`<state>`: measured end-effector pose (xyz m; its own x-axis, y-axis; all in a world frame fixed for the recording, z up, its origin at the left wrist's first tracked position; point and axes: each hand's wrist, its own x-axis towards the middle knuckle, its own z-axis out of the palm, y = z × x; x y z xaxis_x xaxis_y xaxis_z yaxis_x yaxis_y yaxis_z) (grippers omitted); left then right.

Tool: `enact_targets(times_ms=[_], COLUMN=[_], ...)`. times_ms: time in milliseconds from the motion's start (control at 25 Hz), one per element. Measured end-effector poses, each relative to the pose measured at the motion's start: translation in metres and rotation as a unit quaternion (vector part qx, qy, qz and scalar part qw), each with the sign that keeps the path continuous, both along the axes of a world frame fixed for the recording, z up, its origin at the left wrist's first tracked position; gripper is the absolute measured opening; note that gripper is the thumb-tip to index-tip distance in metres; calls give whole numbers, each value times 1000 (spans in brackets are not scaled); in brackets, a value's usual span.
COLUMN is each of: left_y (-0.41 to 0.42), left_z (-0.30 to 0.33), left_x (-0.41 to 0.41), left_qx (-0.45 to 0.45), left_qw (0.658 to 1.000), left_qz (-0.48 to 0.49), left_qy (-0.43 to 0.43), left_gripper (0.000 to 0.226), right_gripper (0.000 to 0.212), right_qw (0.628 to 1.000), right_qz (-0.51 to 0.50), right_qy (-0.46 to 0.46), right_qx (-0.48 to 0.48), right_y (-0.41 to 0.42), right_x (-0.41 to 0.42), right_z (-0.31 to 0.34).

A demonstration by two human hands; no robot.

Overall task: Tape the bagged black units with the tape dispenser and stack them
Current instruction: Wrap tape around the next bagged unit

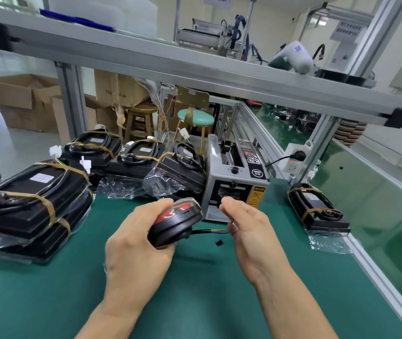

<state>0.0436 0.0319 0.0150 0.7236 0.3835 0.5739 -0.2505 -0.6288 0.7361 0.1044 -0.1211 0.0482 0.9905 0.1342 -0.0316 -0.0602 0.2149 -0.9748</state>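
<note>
Taped bagged black units point(33, 204) stacked left of the tape dispenser point(235, 177).
</note>
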Motion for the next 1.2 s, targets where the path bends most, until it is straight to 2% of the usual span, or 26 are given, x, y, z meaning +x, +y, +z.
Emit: enact_targets(times_ms=[120, 240, 400, 640, 760, 880, 960, 1040, 1120, 1200], left_y=[-3, -5, -5, 0, 0, -1, -1, -2, -5, -8], left_z=[0, 2, 2, 1, 2, 2, 1, 1, 1, 2], left_x=[-1, -1, -2, -1, -2, -2, -3, -2, -1, 0], left_qx=[-9, -31, -29, -38, -35, -28, -32, -38, -31, -10], left_qw=[1000, 1000, 1000, 999, 999, 999, 999, 999, 1000, 1000], left_qz=[-1, -2, -8, -13, -17, -18, -14, -3, 4, 8], left_qy=[-4, -2, 5, 6, 9, 10, 9, 3, -6, -10], left_gripper=[68, 66, 64, 67, 66, 63, 63, 64, 67, 68], right_gripper=[18, 25, 12, 25, 24, 27, 35, 34, 21, 5], right_qw=[995, 984, 965, 939, 934, 939, 956, 977, 996, 998], right_qz=[-82, -146, -229, -301, -314, -300, -250, -163, -53, 60], right_qy=[54, 73, 77, 92, 119, 137, 151, 121, 56, 7], right_qx=[0, -63, -101, -142, -122, -93, -14, 72, 42, -16], right_y=[-7, -9, 1, 8, 11, 15, 7, -4, -10, -3], right_x=[14, 35, 64, 89, 93, 89, 76, 54, 25, 1], right_z=[-8, -19, -29, -33, -31, -24, -17, -9, 0, 10])
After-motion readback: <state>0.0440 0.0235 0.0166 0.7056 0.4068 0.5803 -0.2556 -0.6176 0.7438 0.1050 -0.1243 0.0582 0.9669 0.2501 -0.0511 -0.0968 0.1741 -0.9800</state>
